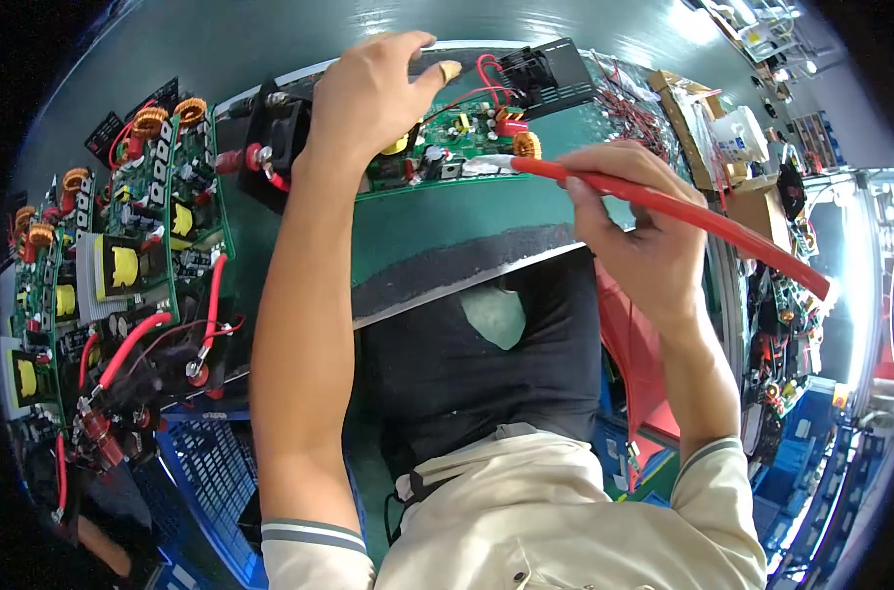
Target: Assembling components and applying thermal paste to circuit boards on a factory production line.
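Green benchtop (437, 218), long red stick (727, 224) (tapered)

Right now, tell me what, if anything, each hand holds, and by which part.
The right hand grips a long red tool by its shaft, toward the end at the circuit board. The left hand's hold can't be told.

Passage runs over the green tabletop (447, 211) before the circuit board (449, 147); clustered boards (199, 187) block the left.

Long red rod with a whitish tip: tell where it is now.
In the head view, the red rod is right of centre in the bare right hand, its whitish tip at the green circuit board beside a copper-coloured ring coil.
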Demonstrator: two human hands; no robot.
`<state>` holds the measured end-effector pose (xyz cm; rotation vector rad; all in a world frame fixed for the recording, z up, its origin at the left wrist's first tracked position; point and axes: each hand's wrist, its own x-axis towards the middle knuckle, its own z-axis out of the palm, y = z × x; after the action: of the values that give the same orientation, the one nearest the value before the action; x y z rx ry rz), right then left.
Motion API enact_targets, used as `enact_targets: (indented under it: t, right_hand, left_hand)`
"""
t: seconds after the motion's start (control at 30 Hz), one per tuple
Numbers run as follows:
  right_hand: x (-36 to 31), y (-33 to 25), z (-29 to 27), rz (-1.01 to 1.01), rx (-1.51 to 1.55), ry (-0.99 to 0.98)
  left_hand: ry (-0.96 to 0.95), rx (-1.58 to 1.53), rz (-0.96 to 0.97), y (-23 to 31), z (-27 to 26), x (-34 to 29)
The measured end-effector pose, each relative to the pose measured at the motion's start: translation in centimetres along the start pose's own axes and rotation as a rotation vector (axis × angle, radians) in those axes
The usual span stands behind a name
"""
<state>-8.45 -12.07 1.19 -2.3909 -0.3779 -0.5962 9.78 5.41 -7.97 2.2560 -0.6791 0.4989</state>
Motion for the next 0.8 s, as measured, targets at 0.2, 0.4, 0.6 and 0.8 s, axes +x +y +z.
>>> enact_targets:
  t: [0.2,0.4,0.6,0.8]
  right_hand:
    - [0.3,-0.3,1.1,-0.134,-0.055,-0.032]
    - [1.5,0.1,-3.2,0.200,0.087,0.223]
    - [1.2,1.9,-7.5,0.154,0.104,0.113]
    - [-0.5,1.3,-5.1,0.212,0.232,0.011]
  left_hand:
    - [-0.077,0.019,-0.083,0.8,-0.1,0.2]
    - [0.001,-0.004,0.003,0.0,0.4,0.2]
    - [-0.064,-0.051,-0.044,1.0,-0.5,0.1]
    - [-0.070,-0.077,-0.060,0.4,-0.2,0.0]
